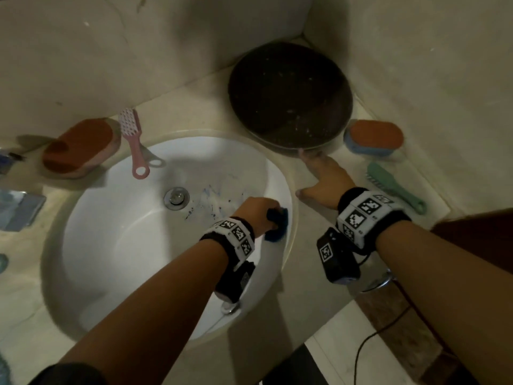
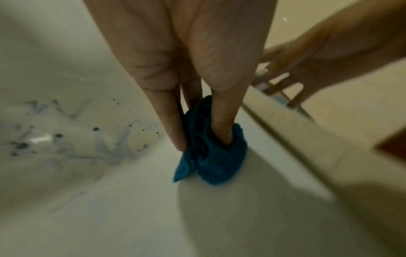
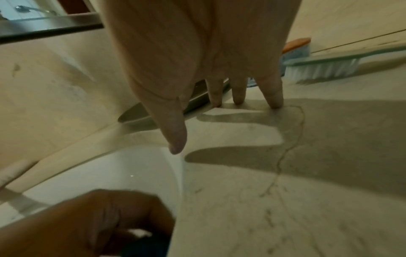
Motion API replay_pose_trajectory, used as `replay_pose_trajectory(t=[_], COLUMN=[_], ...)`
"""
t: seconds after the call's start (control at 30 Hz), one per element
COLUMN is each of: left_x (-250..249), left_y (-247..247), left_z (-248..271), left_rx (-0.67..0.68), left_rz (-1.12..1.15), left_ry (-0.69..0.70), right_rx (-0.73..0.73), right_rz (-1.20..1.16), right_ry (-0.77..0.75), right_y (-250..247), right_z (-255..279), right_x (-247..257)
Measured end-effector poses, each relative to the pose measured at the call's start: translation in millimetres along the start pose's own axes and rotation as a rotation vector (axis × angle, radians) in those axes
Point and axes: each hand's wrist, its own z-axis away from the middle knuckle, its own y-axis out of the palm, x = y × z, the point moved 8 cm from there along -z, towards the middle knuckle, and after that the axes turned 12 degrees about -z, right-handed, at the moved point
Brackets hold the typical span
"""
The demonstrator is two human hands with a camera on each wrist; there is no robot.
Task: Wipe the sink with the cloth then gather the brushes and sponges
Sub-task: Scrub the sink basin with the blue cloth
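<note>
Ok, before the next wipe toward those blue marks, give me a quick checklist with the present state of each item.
1. Blue cloth held by the left hand: ok, fingers pinch it.
2. Cloth touching the sink wall: ok.
3. Blue stains gone: not ok, smears remain near the drain.
4. Right hand bracing on the counter: ok, fingers spread flat.
5. Pink brush out of the basin: not ok, its handle overhangs the rim.
6. Cloth wet enough: cannot tell.
</note>
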Motion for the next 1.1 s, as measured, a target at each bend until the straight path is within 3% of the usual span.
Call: replay_pose_trajectory(t=[0.13, 0.27, 0.4, 0.47, 0.63, 0.7, 0.83, 0.93, 1.0, 1.1], left_x=[35.7, 46.8, 15.5, 2.0, 39.4, 45.1, 24.4, 16.6, 36.2, 69.7], left_y=[33.0, 35.6, 5.5, 1.3, 37.4, 38.0, 18.3, 32.5, 43.4, 45.2], left_z=[13.1, 21.7, 14.4, 11.9, 27.0, 32.5, 22.4, 21.6, 23.4, 26.4], left_rx=[0.172, 0.261, 0.027, -0.046, 0.312, 0.365, 0.207, 0.254, 0.283, 0.253], left_rz=[-0.201, -0.303, 0.014, 0.051, -0.314, -0.369, -0.201, -0.246, -0.332, -0.280], left_ry=[-0.043, -0.031, 0.026, 0.054, -0.001, 0.020, 0.097, 0.153, 0.098, -0.006], right_rx=[0.035, 0.063, 0.063, 0.062, 0.053, 0.054, 0.072, 0.076, 0.072, 0.062], right_rz=[0.068, 0.094, 0.071, 0.079, 0.080, 0.077, 0.100, 0.102, 0.103, 0.090], right_ry=[0.045, 0.056, 0.077, 0.077, 0.069, 0.069, 0.060, 0.067, 0.063, 0.064], right_y=[6.7, 5.4, 6.0, 6.1, 3.3, 3.0, 2.5, 2.5, 2.3, 1.8], right_z=[3.8, 6.3, 8.1, 7.6, 8.9, 10.5, 12.2, 11.9, 11.4, 11.0], right_x=[-5.8, -2.7, -3.0, -2.7, 0.0, 0.4, 3.4, 2.5, 2.3, 2.0])
